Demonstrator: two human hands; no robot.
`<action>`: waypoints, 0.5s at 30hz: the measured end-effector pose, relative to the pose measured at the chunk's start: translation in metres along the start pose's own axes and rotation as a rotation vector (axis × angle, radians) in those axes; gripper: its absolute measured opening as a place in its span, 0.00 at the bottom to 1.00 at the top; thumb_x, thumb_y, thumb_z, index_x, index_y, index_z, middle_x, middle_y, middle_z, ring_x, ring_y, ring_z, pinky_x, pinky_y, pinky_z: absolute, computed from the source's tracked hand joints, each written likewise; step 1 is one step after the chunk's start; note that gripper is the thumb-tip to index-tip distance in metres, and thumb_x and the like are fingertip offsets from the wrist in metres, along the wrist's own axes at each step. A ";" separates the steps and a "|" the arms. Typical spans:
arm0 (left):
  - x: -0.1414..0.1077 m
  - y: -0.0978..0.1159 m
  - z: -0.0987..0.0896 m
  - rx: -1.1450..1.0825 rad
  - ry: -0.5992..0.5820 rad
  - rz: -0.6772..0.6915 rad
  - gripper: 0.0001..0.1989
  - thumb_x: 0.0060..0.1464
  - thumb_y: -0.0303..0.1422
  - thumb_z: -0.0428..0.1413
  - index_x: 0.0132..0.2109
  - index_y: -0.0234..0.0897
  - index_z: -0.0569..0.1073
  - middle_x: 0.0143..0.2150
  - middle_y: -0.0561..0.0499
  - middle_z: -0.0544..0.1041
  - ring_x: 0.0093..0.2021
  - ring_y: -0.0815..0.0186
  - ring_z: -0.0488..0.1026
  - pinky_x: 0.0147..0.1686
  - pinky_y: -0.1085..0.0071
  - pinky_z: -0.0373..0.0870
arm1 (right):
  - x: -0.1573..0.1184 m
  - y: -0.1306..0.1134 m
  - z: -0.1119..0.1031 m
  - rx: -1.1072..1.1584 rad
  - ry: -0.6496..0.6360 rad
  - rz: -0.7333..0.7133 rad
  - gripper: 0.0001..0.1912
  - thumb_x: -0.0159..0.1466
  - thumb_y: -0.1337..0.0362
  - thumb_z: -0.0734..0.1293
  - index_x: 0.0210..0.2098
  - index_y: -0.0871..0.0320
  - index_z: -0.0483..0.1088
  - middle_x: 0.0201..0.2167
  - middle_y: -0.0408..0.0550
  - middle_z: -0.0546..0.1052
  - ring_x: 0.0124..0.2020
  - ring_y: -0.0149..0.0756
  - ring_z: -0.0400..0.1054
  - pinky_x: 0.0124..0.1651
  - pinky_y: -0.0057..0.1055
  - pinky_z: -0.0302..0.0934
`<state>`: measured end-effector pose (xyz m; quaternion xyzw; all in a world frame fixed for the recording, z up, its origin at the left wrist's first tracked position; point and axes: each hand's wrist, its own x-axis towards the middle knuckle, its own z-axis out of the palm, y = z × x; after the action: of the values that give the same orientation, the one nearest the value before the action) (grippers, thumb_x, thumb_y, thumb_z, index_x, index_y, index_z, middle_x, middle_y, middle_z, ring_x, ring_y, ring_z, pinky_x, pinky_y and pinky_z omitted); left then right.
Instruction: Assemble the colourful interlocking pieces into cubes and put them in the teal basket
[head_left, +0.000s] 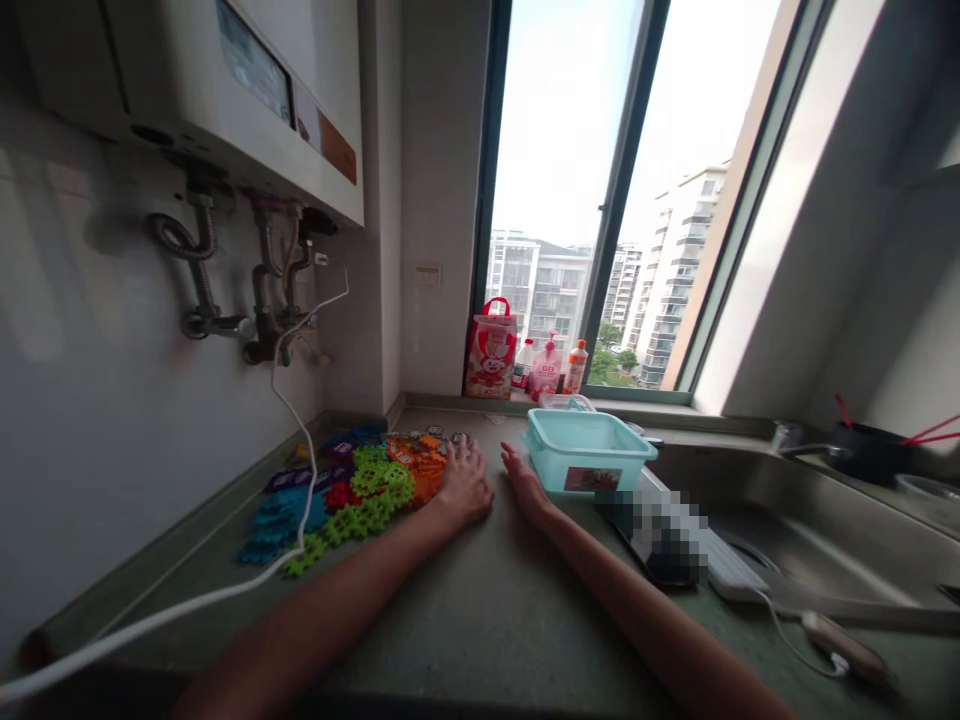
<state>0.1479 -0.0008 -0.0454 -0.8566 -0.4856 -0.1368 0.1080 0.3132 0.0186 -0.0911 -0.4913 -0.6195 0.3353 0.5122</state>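
Observation:
My left hand (466,483) lies palm down on the counter with its fingers apart, its fingertips at the right edge of a pile of flat, notched plastic pieces. Closest to it are orange pieces (426,482); lime green pieces (379,480), red pieces (341,496), blue pieces (276,522) and purple pieces (289,480) spread further left. On its edge, fingers stretched forward, my right hand (527,487) stands just left of a turquoise plastic bin (592,440). Whether it touches the bin I cannot tell. Neither hand shows anything held.
A white cable (306,500) crosses the pile. Right of the bin lie a partly pixelated dark object (664,560), a white power strip (727,565) and the steel sink (810,530). Bottles (546,370) and a red package (491,355) stand on the windowsill.

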 end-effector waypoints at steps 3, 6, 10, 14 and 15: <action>0.050 -0.006 0.007 -0.038 -0.127 -0.263 0.34 0.60 0.45 0.50 0.69 0.35 0.70 0.77 0.31 0.55 0.76 0.24 0.41 0.64 0.20 0.34 | -0.014 0.001 -0.012 0.087 0.001 0.032 0.49 0.67 0.27 0.48 0.74 0.52 0.58 0.74 0.56 0.61 0.74 0.49 0.56 0.72 0.50 0.52; 0.088 -0.009 0.014 -0.070 -0.167 -0.415 0.36 0.60 0.46 0.49 0.70 0.32 0.67 0.75 0.26 0.55 0.75 0.21 0.42 0.60 0.16 0.30 | -0.016 -0.004 -0.009 0.130 -0.009 0.010 0.49 0.65 0.26 0.53 0.71 0.52 0.64 0.72 0.54 0.64 0.74 0.52 0.55 0.74 0.51 0.48; 0.103 0.000 0.029 -0.106 -0.172 -0.449 0.37 0.59 0.44 0.50 0.71 0.30 0.66 0.72 0.23 0.61 0.74 0.26 0.50 0.65 0.23 0.36 | -0.014 -0.008 -0.002 0.151 -0.043 -0.066 0.45 0.64 0.27 0.58 0.65 0.52 0.71 0.70 0.50 0.67 0.74 0.51 0.54 0.77 0.48 0.43; 0.087 0.005 0.040 -0.116 -0.139 -0.427 0.38 0.63 0.46 0.46 0.71 0.25 0.64 0.71 0.19 0.60 0.72 0.28 0.55 0.64 0.24 0.43 | -0.015 -0.007 -0.003 0.122 -0.059 -0.082 0.43 0.65 0.29 0.58 0.64 0.53 0.72 0.68 0.51 0.70 0.73 0.51 0.57 0.76 0.47 0.45; 0.081 0.003 0.042 -0.110 -0.129 -0.408 0.37 0.63 0.48 0.45 0.71 0.26 0.64 0.71 0.19 0.61 0.72 0.29 0.56 0.64 0.24 0.44 | -0.015 -0.006 -0.004 0.106 -0.074 -0.090 0.42 0.66 0.30 0.57 0.64 0.53 0.72 0.67 0.51 0.71 0.72 0.51 0.58 0.76 0.47 0.46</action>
<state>0.1957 0.0759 -0.0572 -0.7522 -0.6466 -0.1270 -0.0001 0.3152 0.0024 -0.0890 -0.4222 -0.6409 0.3622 0.5289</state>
